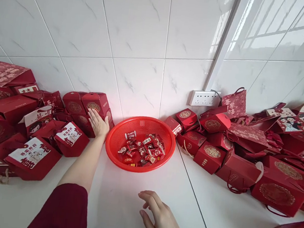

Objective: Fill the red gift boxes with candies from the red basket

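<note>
Lying against the red boxes (95, 101) left of the basket (112, 160), the open left hand (98, 123) is nearer them than the empty, loosely curled right hand (160, 217).

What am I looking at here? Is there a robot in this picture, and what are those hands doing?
There is no robot: these are a person's bare hands, seen by a camera worn on the head, looking forward and down. It is the only view.

The left hand lies flat against small red boxes by the tiled wall. The right hand hovers over the white surface, fingers slightly curled, holding nothing. Between the piles sits a red plastic basket with wrapped sweets, it seems. More red boxes are heaped on the right.
</note>
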The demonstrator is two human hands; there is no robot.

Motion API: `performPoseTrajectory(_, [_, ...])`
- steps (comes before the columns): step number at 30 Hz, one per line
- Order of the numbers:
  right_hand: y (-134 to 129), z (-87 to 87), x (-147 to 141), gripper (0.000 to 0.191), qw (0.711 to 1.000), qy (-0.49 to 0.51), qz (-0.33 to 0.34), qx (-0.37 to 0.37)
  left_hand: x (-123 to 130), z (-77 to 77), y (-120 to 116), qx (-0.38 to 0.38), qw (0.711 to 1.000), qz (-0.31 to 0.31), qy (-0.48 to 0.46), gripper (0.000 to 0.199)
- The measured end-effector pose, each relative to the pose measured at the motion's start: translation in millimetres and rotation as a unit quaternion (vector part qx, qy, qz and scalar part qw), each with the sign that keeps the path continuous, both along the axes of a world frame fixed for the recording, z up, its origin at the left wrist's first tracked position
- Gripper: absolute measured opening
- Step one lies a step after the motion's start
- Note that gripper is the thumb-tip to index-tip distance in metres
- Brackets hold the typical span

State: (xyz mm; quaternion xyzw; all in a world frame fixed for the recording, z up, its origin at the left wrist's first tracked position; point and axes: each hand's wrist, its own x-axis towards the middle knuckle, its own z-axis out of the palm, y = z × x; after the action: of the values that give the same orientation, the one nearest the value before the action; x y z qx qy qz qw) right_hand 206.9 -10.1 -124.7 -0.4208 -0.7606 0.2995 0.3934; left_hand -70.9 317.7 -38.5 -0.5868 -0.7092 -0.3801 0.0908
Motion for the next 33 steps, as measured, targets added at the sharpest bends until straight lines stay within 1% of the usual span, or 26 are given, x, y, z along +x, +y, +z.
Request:
performPoseTrajectory(3, [0, 0.2, 0, 0.045, 1.000, 0.000, 0.002, -0.005, -2, -7.6, 6, 0.033, 0.999, 0.005, 0.004, 0.086])
performPoseTrajectory(5, [0, 1.4, 1, 0.043, 1.000, -0.002, 0.007, -0.010, -4, -10.8, 7, 0.050, 0.999, 0.004, 0.011, 0.088])
performPoseTrajectory(8, [-2, 3.3, 2, 0.041, 1.000, -0.009, 0.014, -0.015, -7, -6.5, 2, 0.085, 0.996, 0.004, 0.006, 0.091])
performPoseTrajectory(11, [-3, 4.1, 3, 0.041, 1.000, -0.011, 0.016, -0.015, -9, 9.2, -2, 0.144, 0.988, 0.039, -0.040, 0.096])
performPoseTrajectory(13, [-3, 4.1, 3, 0.041, 1.000, -0.011, 0.014, -0.014, -10, 22.4, -1, 0.167, 0.981, 0.051, -0.080, 0.094])
performPoseTrajectory(16, [-3, 4.1, 4, 0.042, 1.000, -0.014, 0.012, -0.015, -14, 40.7, 4, 0.176, 0.977, 0.035, -0.118, 0.084])
performPoseTrajectory(19, [-3, 4.5, 4, 0.041, 1.000, -0.014, 0.014, -0.014, -19, 56.1, 7, 0.160, 0.977, 0.025, -0.139, 0.074])
performPoseTrajectory(21, [-3, 4.6, 4, 0.041, 1.000, -0.014, 0.014, -0.013, -23, 65.3, 7, 0.135, 0.981, 0.007, -0.140, 0.073])
performPoseTrajectory(23, [-4, 4.4, 4, 0.041, 1.000, -0.015, 0.014, -0.012, -26, 73.5, 6, 0.123, 0.985, -0.023, -0.119, 0.075])
performPoseTrajectory(26, [-4, 4.2, 5, 0.041, 1.000, -0.018, 0.017, -0.012, -30, 81.7, 5, 0.144, 0.985, -0.075, -0.056, 0.068])
performPoseTrajectory(28, [-4, 4.3, 5, 0.041, 1.000, -0.020, 0.018, -0.013, -32, 83.6, 6, 0.143, 0.983, -0.117, -0.018, 0.058])
performPoseTrajectory(30, [-4, 4.4, 5, 0.041, 0.999, -0.021, 0.018, -0.015, -34, 82.5, 8, 0.115, 0.979, -0.168, 0.002, 0.052])
performPoseTrajectory(32, [-4, 4.4, 5, 0.041, 0.999, -0.023, 0.018, -0.018, -36, 79.1, 11, 0.090, 0.976, -0.199, -0.003, 0.056])
performPoseTrajectory(33, [-4, 4.2, 5, 0.040, 0.999, -0.025, 0.019, -0.020, -37, 77.1, 12, 0.082, 0.976, -0.203, -0.015, 0.059])
